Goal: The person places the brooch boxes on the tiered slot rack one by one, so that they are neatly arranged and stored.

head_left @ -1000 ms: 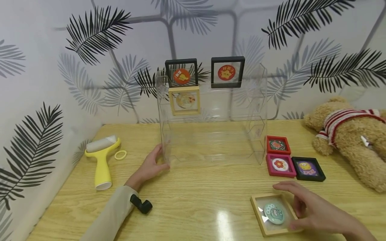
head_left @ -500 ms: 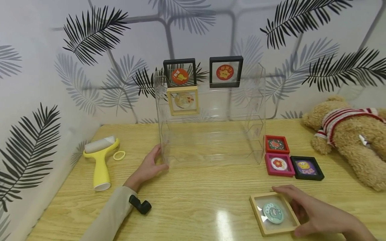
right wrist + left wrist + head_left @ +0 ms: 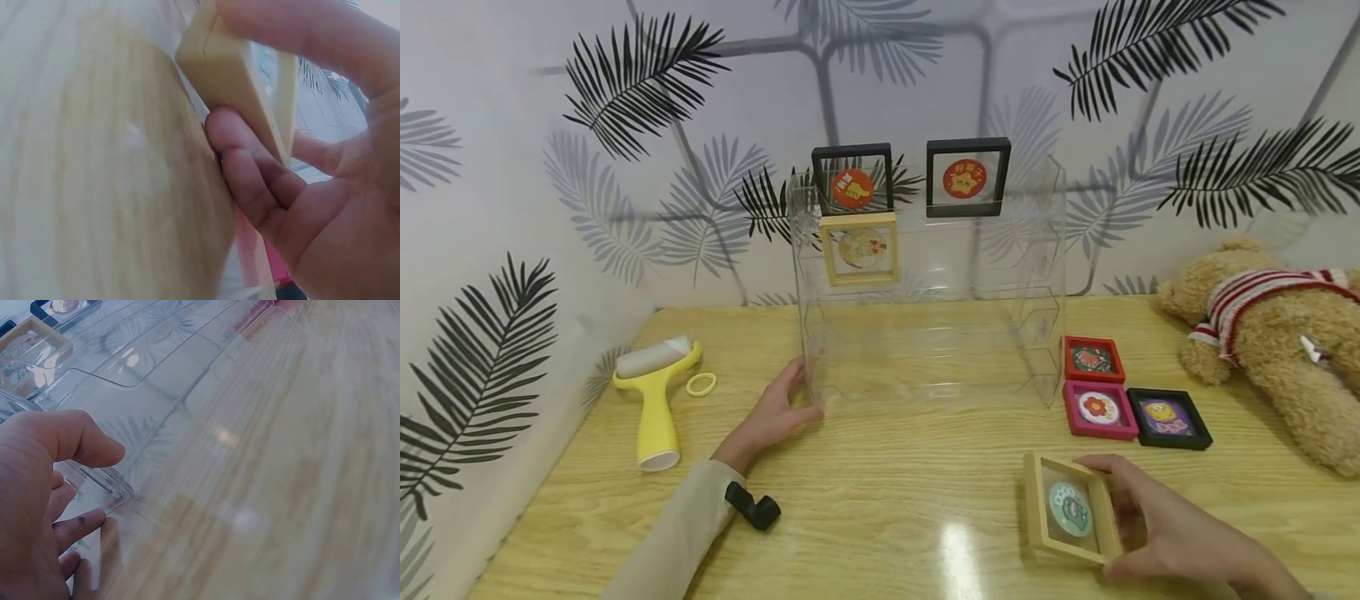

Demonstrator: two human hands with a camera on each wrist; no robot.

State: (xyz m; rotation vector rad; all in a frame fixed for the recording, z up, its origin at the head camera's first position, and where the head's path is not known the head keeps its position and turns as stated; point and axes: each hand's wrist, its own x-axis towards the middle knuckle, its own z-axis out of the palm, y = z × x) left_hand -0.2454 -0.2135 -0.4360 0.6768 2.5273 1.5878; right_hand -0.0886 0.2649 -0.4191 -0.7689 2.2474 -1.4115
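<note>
My right hand grips a light wooden display frame by its right side, thumb at the near end and fingers at the far end. The frame is tilted, its left side raised off the table, and a round teal badge shows inside. In the right wrist view, fingertips press the frame's edge close to the tabletop. My left hand holds the lower left corner of a clear acrylic rack, thumb in front, fingers along its side. Two black frames and one wooden frame stand on the rack.
Right of the rack lie a red frame, a pink frame and a black frame. A teddy bear lies behind them. At left are a yellow-handled lint roller and a yellow ring.
The wooden frame lay flat on the table; my right hand has now gripped it and tilted its left side up. My left hand stays at the rack's corner.
</note>
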